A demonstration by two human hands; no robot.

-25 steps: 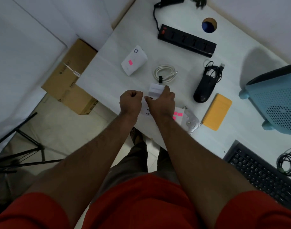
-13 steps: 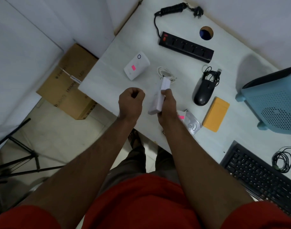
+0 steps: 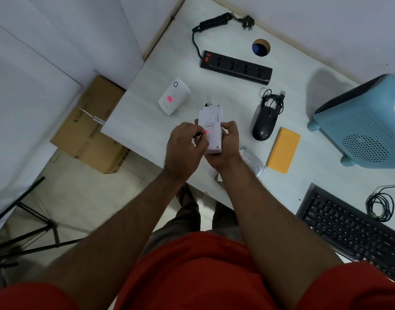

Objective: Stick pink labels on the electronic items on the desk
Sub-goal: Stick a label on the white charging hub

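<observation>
Right hand [image 3: 227,145] cups flat white plastic adapter box [image 3: 211,128] above desk edge, face up — steady surface for sticking. Left hand [image 3: 185,145] fingertips pinch small pink paper label [image 3: 206,132] against box's near-left edge — likely pressing it down.

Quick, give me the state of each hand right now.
Left hand: closed, pinching a small pink label against the device.
Right hand: closed around the flat white rectangular device.
</observation>
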